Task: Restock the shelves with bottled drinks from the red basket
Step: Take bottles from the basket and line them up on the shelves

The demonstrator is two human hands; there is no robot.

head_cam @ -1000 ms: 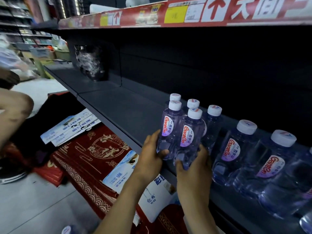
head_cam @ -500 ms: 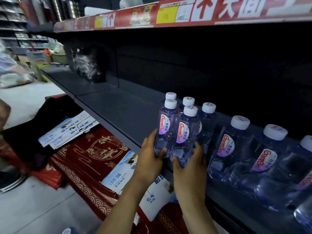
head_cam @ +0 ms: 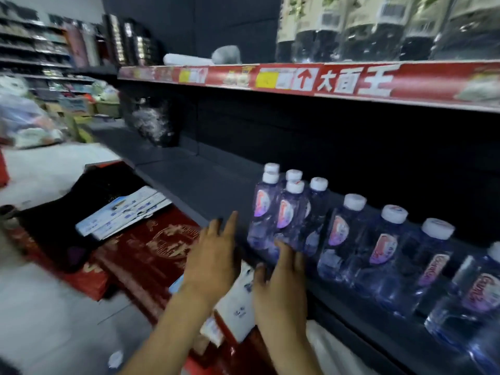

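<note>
bottles (head_cam: 281, 212) stood upright at shelf (head_cam: 189, 180) front, labels out, likely for shoppers | left hand (head_cam: 213, 255), right hand (head_cam: 284, 277): both spread open, held nothing

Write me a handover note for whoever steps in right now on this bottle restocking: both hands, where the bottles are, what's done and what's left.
Left hand: open, holding nothing, just left of the small bottles.
Right hand: open, fingers straight, fingertips at the base of the front bottle; the blur hides whether they touch it.
The small bottles: five, upright in a cluster on the shelf, with larger bottles in a row to their right.
Done: this cluster stands on the shelf.
Left: fetch more from the red basket, which is not in view; bare shelf shows to the cluster's left.
</note>
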